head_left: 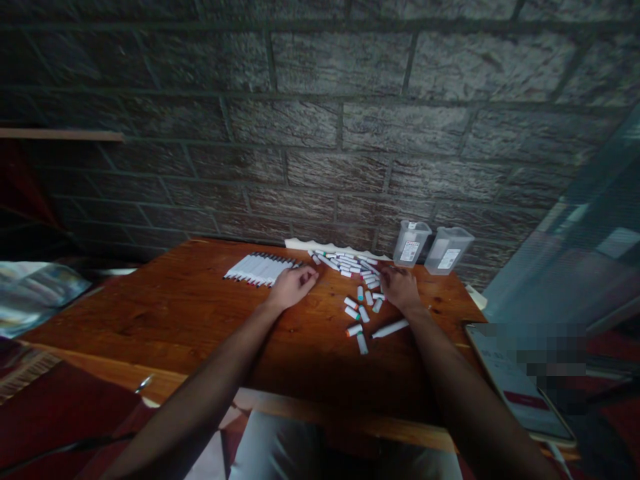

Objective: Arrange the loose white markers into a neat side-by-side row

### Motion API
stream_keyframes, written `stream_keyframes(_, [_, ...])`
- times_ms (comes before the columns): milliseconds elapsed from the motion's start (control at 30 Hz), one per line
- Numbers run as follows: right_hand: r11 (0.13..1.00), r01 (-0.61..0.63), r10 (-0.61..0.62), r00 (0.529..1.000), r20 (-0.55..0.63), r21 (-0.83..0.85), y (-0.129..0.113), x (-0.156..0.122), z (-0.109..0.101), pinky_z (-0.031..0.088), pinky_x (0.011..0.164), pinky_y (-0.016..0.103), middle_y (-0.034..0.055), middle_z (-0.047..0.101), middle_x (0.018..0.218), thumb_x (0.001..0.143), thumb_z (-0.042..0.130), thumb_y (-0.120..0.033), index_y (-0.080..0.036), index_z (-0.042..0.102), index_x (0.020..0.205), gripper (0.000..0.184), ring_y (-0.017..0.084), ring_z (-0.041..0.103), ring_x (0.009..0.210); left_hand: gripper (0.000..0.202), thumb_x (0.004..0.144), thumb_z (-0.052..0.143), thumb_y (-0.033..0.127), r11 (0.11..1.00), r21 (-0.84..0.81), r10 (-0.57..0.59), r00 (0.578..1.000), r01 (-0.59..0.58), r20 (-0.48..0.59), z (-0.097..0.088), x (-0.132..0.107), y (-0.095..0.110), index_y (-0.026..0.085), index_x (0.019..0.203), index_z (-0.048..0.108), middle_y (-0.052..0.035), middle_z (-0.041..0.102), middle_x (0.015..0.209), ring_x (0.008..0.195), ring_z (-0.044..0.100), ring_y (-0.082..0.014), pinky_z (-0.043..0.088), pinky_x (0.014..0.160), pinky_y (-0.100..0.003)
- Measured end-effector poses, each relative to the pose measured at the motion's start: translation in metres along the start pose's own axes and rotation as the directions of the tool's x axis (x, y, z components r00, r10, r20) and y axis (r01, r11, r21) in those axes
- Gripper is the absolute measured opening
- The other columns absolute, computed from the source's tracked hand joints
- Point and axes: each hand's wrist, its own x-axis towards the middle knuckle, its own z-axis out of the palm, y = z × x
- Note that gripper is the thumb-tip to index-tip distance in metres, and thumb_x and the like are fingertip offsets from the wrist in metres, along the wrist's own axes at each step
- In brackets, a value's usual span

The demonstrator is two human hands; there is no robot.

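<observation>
My left hand (291, 287) rests on the wooden table (190, 313), fingers curled, right beside the end of a neat row of white markers (257, 269). Whether it holds one I cannot make out. My right hand (400, 288) lies palm down with curled fingers at the edge of a loose pile of white markers (347, 262). Several loose markers and caps (361, 313) are scattered between and below the hands, with one long marker (390, 328) lying just under my right wrist.
Two clear plastic containers (411, 243) (449, 250) stand at the table's back right by the brick wall (320, 120). A white tray edge (300, 245) lies behind the pile. A tablet or pad (515, 387) sits at the right.
</observation>
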Motion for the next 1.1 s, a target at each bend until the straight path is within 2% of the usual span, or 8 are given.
stream_keyframes(100, [0.998,0.058,-0.058,0.998,-0.001,0.02,-0.002,0.0,0.001,0.042,0.097,0.042,0.0052,0.064,0.128,0.095,0.044,-0.037,-0.029,0.064,0.123,0.035,0.028,0.051,0.123,0.024,0.09,0.051,0.034,1.0,-0.002,0.006,1.0,-0.006,0.004,0.001,0.0,-0.001,0.018,0.09,0.069,0.0012,0.062,0.066,0.059,0.055,-0.0106,0.04,0.059,-0.021])
stream_keyframes(167, [0.997,0.076,-0.076,0.997,0.026,0.008,-0.004,-0.001,0.0,0.042,0.097,0.042,0.0063,0.067,0.122,0.095,0.045,-0.039,-0.029,0.068,0.116,0.033,0.028,0.052,0.122,0.024,0.089,0.051,0.034,1.0,-0.002,0.006,1.0,-0.006,0.008,0.002,0.0,-0.001,0.018,0.09,0.069,0.0013,0.062,0.066,0.059,0.055,-0.0106,0.04,0.059,-0.021])
stream_keyframes(267, [0.999,0.042,-0.041,0.998,0.037,-0.011,-0.003,-0.002,-0.005,0.044,0.093,0.038,0.0086,0.072,0.106,0.094,0.045,-0.038,-0.026,0.072,0.104,0.031,0.025,0.062,0.108,0.024,0.089,0.051,0.034,1.0,0.0,-0.002,1.0,0.002,0.004,0.001,0.0,0.0,0.019,0.09,0.069,0.0012,0.062,0.066,0.059,0.055,-0.0108,0.039,0.059,-0.021])
stream_keyframes(367, [1.0,-0.009,0.009,0.999,0.039,-0.013,0.001,-0.005,-0.011,0.047,0.087,0.033,0.0074,0.074,0.097,0.092,0.048,-0.034,-0.024,0.07,0.103,0.027,0.023,0.067,0.096,0.024,0.089,0.051,0.035,1.0,-0.003,-0.001,1.0,0.001,0.008,-0.001,0.0,0.003,0.018,0.088,0.068,0.0012,0.062,0.066,0.058,0.054,-0.0107,0.039,0.059,-0.022])
stream_keyframes(633, [0.998,-0.054,0.054,0.997,0.048,0.008,0.0,-0.012,-0.011,0.048,0.085,0.031,0.0087,0.074,0.097,0.089,0.053,-0.032,-0.021,0.067,0.11,0.028,0.024,0.068,0.097,0.027,0.091,0.049,0.037,1.0,0.01,-0.021,1.0,0.02,0.022,-0.001,-0.001,0.005,0.019,0.087,0.068,0.0015,0.061,0.064,0.058,0.054,-0.0106,0.039,0.06,-0.022])
stream_keyframes(800, [0.991,-0.085,0.084,0.996,0.019,0.102,0.006,-0.01,-0.005,0.05,0.082,0.032,0.0084,0.074,0.094,0.085,0.06,-0.038,-0.023,0.07,0.103,0.026,0.024,0.07,0.092,0.027,0.091,0.048,0.037,1.0,0.012,-0.011,0.999,0.011,0.031,0.001,-0.001,0.002,0.019,0.086,0.068,0.0005,0.064,0.067,0.06,0.055,-0.0112,0.041,0.062,-0.022])
stream_keyframes(933, [0.969,-0.108,0.109,0.994,0.005,0.222,0.014,-0.008,0.001,0.052,0.081,0.031,0.0046,0.076,0.091,0.082,0.062,-0.034,-0.025,0.072,0.099,0.021,0.022,0.071,0.089,0.024,0.089,0.05,0.035,1.0,0.016,-0.009,0.999,0.008,0.049,0.003,-0.002,0.005,0.019,0.085,0.068,0.0006,0.063,0.066,0.06,0.055,-0.0111,0.04,0.06,-0.022])
stream_keyframes(1100, [0.926,-0.098,0.14,0.986,-0.092,0.364,0.014,-0.01,-0.007,0.053,0.079,0.031,0.0048,0.076,0.095,0.082,0.059,-0.032,-0.024,0.074,0.093,0.019,0.022,0.071,0.087,0.022,0.088,0.051,0.032,1.0,0.014,-0.02,0.997,0.019,0.074,0.006,-0.004,0.009,0.019,0.084,0.069,0.0005,0.063,0.064,0.059,0.055,-0.0113,0.038,0.058,-0.022])
